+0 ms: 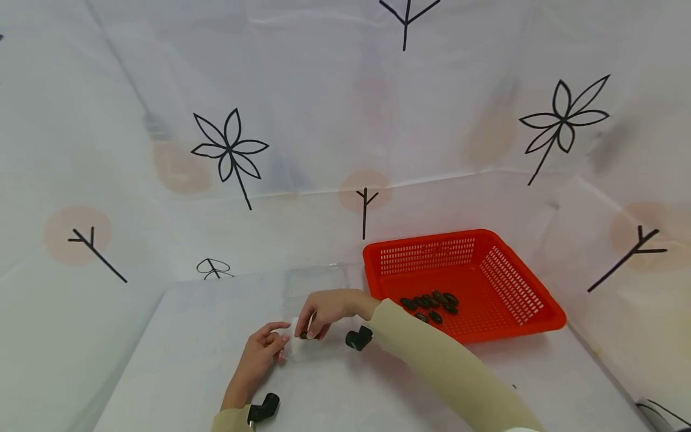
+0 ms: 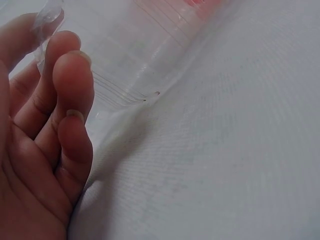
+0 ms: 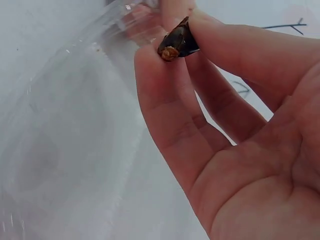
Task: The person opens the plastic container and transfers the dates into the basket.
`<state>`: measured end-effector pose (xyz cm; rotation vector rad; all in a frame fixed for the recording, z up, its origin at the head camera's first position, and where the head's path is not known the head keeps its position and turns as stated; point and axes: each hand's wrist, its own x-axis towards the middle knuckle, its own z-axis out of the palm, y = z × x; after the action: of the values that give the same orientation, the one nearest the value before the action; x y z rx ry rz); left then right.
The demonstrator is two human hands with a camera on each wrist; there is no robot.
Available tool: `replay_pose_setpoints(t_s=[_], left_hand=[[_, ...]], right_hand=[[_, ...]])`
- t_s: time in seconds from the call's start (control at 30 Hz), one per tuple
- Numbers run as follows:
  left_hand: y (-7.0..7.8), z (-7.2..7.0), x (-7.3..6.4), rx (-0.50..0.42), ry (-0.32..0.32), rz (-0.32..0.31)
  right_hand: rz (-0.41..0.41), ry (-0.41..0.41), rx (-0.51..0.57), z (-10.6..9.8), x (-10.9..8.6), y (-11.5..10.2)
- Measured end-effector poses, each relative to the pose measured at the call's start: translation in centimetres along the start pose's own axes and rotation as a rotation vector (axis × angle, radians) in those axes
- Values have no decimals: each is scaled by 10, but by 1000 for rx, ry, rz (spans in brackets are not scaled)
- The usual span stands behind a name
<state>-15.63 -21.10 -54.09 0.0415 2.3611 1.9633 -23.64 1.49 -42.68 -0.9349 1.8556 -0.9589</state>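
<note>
A clear plastic box (image 1: 315, 278) lies on the white table, with its transparent wall (image 3: 75, 125) filling the left of the right wrist view. My left hand (image 1: 259, 354) is at its near left edge, with thumb and curled fingers (image 2: 75, 80) around a clear plastic corner (image 2: 47, 20). Over the box, my right hand (image 1: 329, 309) pinches a small dark brown oval piece, like a nut or dried fruit (image 3: 177, 42), between thumb and fingers. A rough tan end shows on it. Similar dark oval pieces (image 1: 426, 301) lie in the red basket (image 1: 518, 288).
The red slotted basket stands on the right, behind my right forearm. White cloth (image 1: 324, 150) with black leaf drawings hangs behind the table (image 1: 178, 372). Some dark cable (image 1: 661, 414) shows at the lower right corner.
</note>
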Motion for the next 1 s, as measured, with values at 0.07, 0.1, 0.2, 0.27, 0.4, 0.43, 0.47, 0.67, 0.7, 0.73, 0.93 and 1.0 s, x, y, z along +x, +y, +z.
replay_pose_setpoints(t_s=[0.07,0.1,0.2,0.27,0.4,0.43,0.47,0.67,0.7,0.73,0.93,1.0], left_hand=[[1,0,-1,0,6,-3],[1,0,-1,0,11,-2],[2,0,-2,5,20,2],[2,1,-2,12,25,7],[1,1,-3,6,28,3],[1,0,-4,1,27,2],[1,0,-4,-7,24,2],[1,-2,-5,-29,8,34],[1,-2,-5,-28,5,43],[1,-2,-5,-25,3,50],[1,-3,-4,-10,-12,72],[1,-3,-4,-13,-16,63]], right_hand=[[-10,17,4,-4,-6,-1],[-14,25,3,-6,-9,-2],[-20,53,12,-12,-19,-1],[-24,68,15,-16,-26,0],[-35,108,27,-23,-42,3],[-35,122,36,-25,-47,4],[-36,138,43,-27,-52,5],[-42,258,55,-40,-86,13],[-40,282,43,-42,-92,15],[-36,304,27,-45,-98,17],[31,426,32,-54,-132,37],[55,466,37,-57,-143,46]])
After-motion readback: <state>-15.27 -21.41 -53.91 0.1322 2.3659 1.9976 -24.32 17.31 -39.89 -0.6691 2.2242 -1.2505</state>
